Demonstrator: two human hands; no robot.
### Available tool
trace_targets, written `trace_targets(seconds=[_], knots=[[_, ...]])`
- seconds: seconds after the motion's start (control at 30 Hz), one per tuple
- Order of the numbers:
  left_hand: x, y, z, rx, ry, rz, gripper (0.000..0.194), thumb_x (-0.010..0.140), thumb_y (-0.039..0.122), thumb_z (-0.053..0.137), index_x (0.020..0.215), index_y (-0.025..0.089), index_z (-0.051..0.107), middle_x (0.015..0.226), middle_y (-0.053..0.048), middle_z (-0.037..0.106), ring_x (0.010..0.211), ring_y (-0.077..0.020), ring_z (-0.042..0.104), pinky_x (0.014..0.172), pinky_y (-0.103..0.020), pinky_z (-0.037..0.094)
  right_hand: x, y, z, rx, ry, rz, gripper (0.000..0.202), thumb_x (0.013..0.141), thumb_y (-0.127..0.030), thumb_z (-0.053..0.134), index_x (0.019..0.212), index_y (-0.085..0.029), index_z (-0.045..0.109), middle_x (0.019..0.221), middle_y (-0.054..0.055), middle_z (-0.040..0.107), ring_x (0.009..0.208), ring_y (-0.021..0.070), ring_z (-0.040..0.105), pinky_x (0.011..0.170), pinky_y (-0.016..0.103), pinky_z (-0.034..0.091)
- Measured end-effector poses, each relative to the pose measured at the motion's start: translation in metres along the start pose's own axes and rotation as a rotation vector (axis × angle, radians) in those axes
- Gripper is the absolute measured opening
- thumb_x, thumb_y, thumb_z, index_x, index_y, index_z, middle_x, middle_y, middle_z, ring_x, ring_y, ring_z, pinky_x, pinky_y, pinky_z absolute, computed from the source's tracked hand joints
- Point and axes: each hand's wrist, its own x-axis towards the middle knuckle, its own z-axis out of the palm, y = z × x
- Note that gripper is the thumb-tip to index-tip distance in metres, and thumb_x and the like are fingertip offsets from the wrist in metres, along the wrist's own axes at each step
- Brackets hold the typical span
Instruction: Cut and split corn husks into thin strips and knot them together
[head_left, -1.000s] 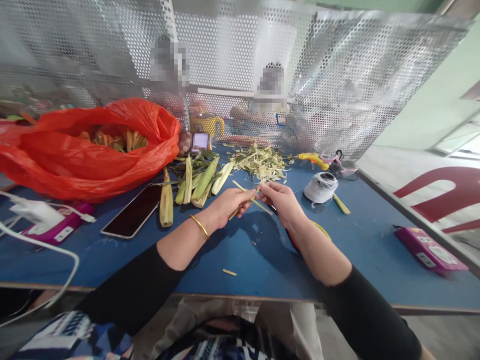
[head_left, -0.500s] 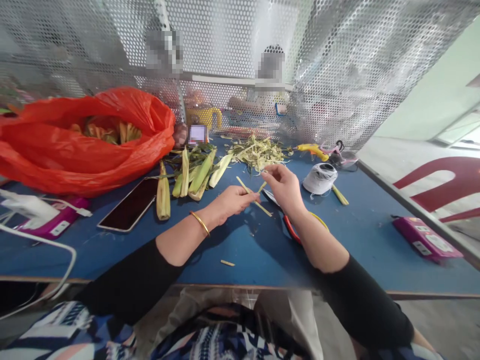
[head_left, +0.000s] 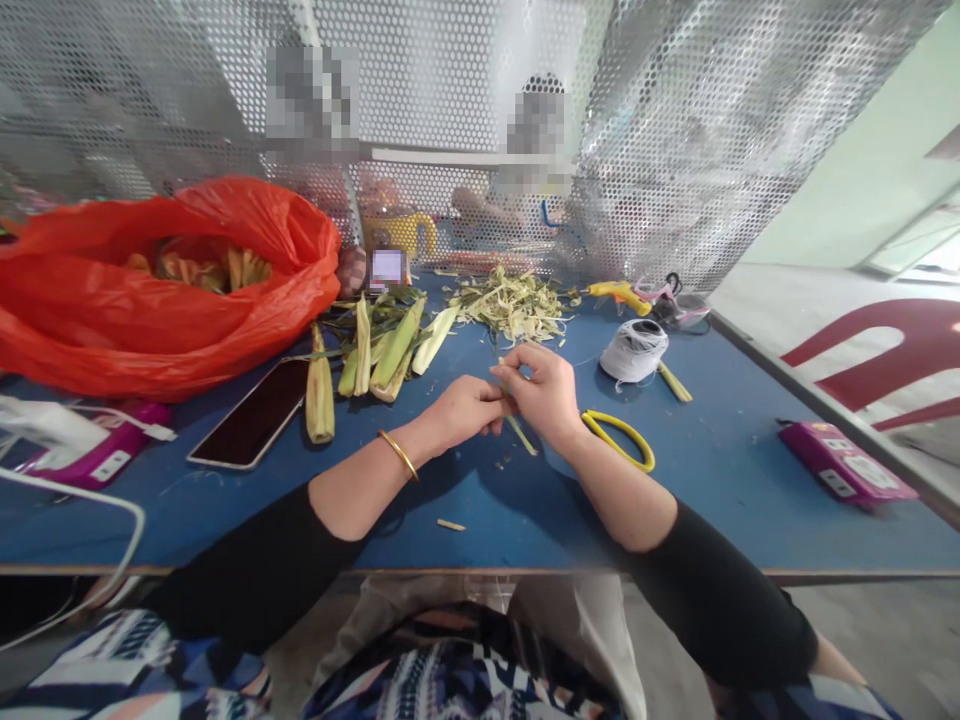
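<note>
My left hand point(head_left: 466, 410) is closed, pinching narrow corn husk strips point(head_left: 523, 437) whose lower end sticks out below the fingers. My right hand point(head_left: 546, 395) meets it, its thumb and forefinger pinched at the same strips; the exact hold is hidden by the fingers. Beneath my right forearm lie the scissors, with one yellow handle loop point(head_left: 621, 440) showing and the rest covered. A cone of white thread point(head_left: 634, 350) stands right of my right hand. Beyond my hands are a pile of husk shreds point(head_left: 517, 308) and several whole husk pieces point(head_left: 396, 350).
An open red plastic bag point(head_left: 247, 335) of husks fills the left back. A phone point(head_left: 251, 415) lies left of my hands, near a purple power strip point(head_left: 105, 455) with cables. Another purple box point(head_left: 847, 462) sits at right. A yellow glue gun point(head_left: 621, 294) lies behind the thread.
My right hand has moved left and down against my left hand and closed on the strips. The crossed strips are now mostly covered. The view has shifted slightly.
</note>
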Motion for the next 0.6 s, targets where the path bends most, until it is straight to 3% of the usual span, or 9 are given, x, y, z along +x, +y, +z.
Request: trace_targets(seconds=[0.1,0.17,0.23,0.27,0.33,0.47,0.6], knots=[[0.002,0.0,-0.001,-0.176,0.032,-0.098,0.03,0.072,0.028,0.071,0.047,0.016,0.059,0.044,0.0,0.056,0.042,-0.0085,0.048,0.043,-0.02,0.033,0.0,-0.003,-0.004,-0.061,0.017,-0.055,0.018,0.081,-0.024,0.06,0.064,-0.022,0.06,0.074,0.002,0.066,0.077,0.0185,0.058,0.084,0.033,0.04],[0.004,0.0,-0.002,-0.399,0.098,-0.152,0.017,0.077,0.024,0.068,0.063,0.015,0.067,0.055,-0.003,0.065,0.051,-0.0109,0.059,0.049,-0.02,0.041,0.001,-0.005,-0.009,-0.092,0.089,-0.09,0.013,0.084,-0.027,0.058,0.075,-0.023,0.066,0.086,0.005,0.069,0.089,0.0214,0.06,0.09,0.035,0.038],[0.008,0.002,-0.006,-0.621,0.173,-0.137,0.006,0.079,0.017,0.066,0.081,0.014,0.07,0.068,-0.005,0.072,0.065,-0.0122,0.066,0.06,-0.021,0.048,0.002,-0.005,-0.014,-0.089,0.171,-0.068,0.017,0.086,-0.031,0.055,0.078,-0.023,0.067,0.089,0.006,0.069,0.089,0.0218,0.06,0.086,0.034,0.039],[0.009,0.003,-0.008,-0.704,0.211,-0.112,0.01,0.078,0.013,0.066,0.087,0.013,0.07,0.073,-0.006,0.073,0.07,-0.0122,0.067,0.065,-0.021,0.05,0.002,-0.005,-0.015,-0.084,0.183,-0.04,0.02,0.086,-0.034,0.054,0.075,-0.023,0.066,0.084,0.005,0.068,0.085,0.0209,0.06,0.08,0.032,0.04],[0.011,0.005,-0.013,-0.805,0.289,-0.057,0.016,0.076,0.006,0.065,0.09,0.012,0.069,0.077,-0.006,0.074,0.075,-0.0118,0.068,0.071,-0.021,0.051,0.001,-0.005,-0.013,-0.084,0.104,0.038,0.029,0.086,-0.038,0.054,0.064,-0.022,0.063,0.069,0.002,0.063,0.069,0.0176,0.056,0.067,0.028,0.038],[0.01,0.008,-0.015,-0.836,0.344,-0.039,0.016,0.072,0.005,0.068,0.087,0.012,0.067,0.077,-0.005,0.073,0.072,-0.013,0.067,0.066,-0.022,0.05,-0.003,-0.005,0.002,-0.038,-0.226,0.158,0.034,0.08,-0.036,0.06,0.051,-0.021,0.054,0.05,-0.003,0.051,0.051,0.0123,0.043,0.053,0.026,0.028],[0.01,0.006,-0.011,-0.805,0.346,-0.054,0.015,0.071,0.008,0.069,0.085,0.012,0.064,0.072,-0.005,0.071,0.063,-0.0131,0.064,0.06,-0.024,0.048,-0.006,-0.009,0.008,0.073,-0.248,0.122,0.031,0.081,-0.026,0.055,0.05,-0.021,0.053,0.054,-0.002,0.057,0.055,0.0122,0.047,0.057,0.024,0.031]])
